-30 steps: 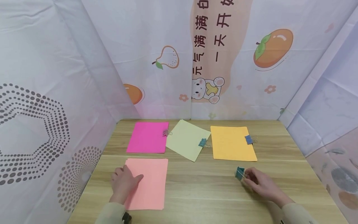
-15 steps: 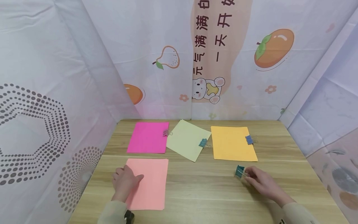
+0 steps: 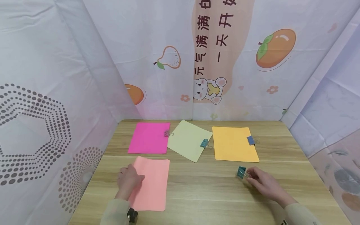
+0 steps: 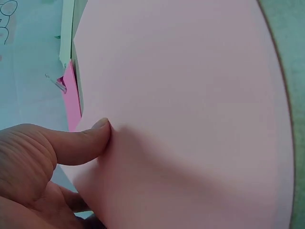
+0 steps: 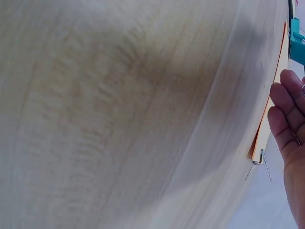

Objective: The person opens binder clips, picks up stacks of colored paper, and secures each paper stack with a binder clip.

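A stack of salmon-pink paper (image 3: 153,184) lies at the front left of the table. My left hand (image 3: 130,179) pinches its left edge, thumb on top and fingers beneath. That edge is lifted and bent, and in the left wrist view the thumb of the left hand (image 4: 43,157) presses on the sheet (image 4: 190,95). To the right, over bare wood, my right hand (image 3: 264,182) pinches a teal binder clip (image 3: 241,172) by its wire handles. The clip (image 5: 297,50) shows partly at the edge of the right wrist view, beyond the fingertips.
Along the back lie a magenta stack (image 3: 149,138) with a pinkish binder clip (image 3: 167,133), a pale green stack (image 3: 187,140) with a teal clip (image 3: 204,143), and an orange-yellow stack (image 3: 234,143) with a blue clip (image 3: 250,140). Printed curtains (image 3: 168,103) stand behind the table.
My left hand has shifted slightly right, and the left edge of the pink paper has risen and bent. The teal clip in my right hand has turned and risen a little.
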`<state>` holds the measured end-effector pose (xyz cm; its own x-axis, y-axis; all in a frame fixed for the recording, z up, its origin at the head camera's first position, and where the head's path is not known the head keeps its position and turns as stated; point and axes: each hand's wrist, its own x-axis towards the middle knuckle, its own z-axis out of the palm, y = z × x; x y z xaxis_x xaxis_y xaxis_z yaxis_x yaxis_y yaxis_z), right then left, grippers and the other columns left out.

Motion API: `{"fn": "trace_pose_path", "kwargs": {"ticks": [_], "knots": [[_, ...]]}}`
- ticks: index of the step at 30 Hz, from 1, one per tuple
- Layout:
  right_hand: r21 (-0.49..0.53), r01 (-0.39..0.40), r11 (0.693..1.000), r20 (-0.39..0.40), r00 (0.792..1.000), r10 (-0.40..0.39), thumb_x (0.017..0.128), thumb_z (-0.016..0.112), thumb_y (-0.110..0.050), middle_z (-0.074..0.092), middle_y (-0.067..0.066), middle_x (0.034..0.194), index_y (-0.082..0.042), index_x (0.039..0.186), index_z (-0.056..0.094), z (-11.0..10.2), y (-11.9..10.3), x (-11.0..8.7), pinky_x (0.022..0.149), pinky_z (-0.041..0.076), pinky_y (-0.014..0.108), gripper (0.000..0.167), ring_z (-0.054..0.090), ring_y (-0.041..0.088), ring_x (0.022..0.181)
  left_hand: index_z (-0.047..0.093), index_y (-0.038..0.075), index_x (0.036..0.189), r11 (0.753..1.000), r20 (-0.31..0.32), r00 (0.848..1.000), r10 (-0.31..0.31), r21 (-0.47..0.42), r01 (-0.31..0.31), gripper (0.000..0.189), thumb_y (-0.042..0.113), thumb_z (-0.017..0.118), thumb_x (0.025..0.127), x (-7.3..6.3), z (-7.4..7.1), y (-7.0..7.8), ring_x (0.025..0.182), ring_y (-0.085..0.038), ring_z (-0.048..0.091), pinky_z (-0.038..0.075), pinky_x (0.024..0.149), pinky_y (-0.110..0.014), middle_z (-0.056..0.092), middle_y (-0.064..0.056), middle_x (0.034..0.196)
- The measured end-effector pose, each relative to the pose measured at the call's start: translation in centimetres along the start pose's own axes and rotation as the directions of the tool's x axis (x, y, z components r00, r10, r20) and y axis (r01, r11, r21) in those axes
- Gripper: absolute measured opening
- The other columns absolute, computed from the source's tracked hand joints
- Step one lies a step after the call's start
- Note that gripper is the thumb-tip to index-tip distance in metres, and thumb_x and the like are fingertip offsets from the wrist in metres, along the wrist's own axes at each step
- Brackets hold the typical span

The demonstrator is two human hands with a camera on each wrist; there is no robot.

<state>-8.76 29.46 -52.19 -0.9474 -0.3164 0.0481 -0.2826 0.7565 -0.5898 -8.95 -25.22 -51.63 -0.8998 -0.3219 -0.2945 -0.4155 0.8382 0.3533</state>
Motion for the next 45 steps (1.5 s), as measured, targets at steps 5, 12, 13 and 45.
{"fn": "trace_pose_path", "kwargs": {"ticks": [5,12,13,45], "knots": [[-0.004,0.008,1.0,0.006,1.0,-0.007,0.099,0.069,-0.02,0.068,-0.006,0.099,-0.008,0.116,0.063,-0.1,0.1,-0.1,0.076,0.057,0.027,0.021,0.058,-0.002,0.087,0.041,-0.018,0.129,0.998,0.006,1.0,0.022,-0.054,-0.022,0.071,0.025,0.078,0.085,0.2,0.1,0.0,0.109,-0.059,0.047,0.044,0.089,-0.065,0.047,-0.042,0.116],[-0.021,0.007,1.0,0.006,1.0,-0.007,0.098,0.07,-0.02,0.067,-0.007,0.098,-0.009,0.114,0.064,-0.2,0.2,-0.2,0.075,0.057,0.027,0.021,0.057,-0.002,0.086,0.037,-0.02,0.123,0.992,0.005,0.999,0.037,-0.119,-0.036,0.073,0.022,0.08,0.082,0.4,0.0,-0.4,0.093,-0.045,0.049,0.051,0.077,-0.055,0.033,-0.039,0.112],[-0.023,0.005,1.0,0.006,1.0,-0.005,0.098,0.07,-0.02,0.067,-0.007,0.098,-0.009,0.115,0.064,-0.2,0.2,-0.2,0.075,0.057,0.027,0.021,0.057,-0.002,0.085,0.036,-0.021,0.122,0.992,0.005,0.999,0.036,-0.124,-0.036,0.074,0.022,0.081,0.081,0.4,0.0,-0.5,0.09,-0.044,0.049,0.051,0.076,-0.054,0.031,-0.039,0.112],[-0.028,0.045,0.999,0.004,0.999,-0.045,0.097,0.071,-0.019,0.062,-0.01,0.091,-0.012,0.111,0.062,0.2,0.4,-0.2,0.069,0.054,0.025,0.019,0.053,-0.003,0.08,0.019,-0.02,0.145,0.928,0.143,0.99,0.004,-0.37,0.049,0.067,-0.005,0.048,0.087,1.6,-2.4,-2.3,0.136,-0.062,0.033,0.035,0.111,-0.066,0.03,-0.047,0.146]]}}
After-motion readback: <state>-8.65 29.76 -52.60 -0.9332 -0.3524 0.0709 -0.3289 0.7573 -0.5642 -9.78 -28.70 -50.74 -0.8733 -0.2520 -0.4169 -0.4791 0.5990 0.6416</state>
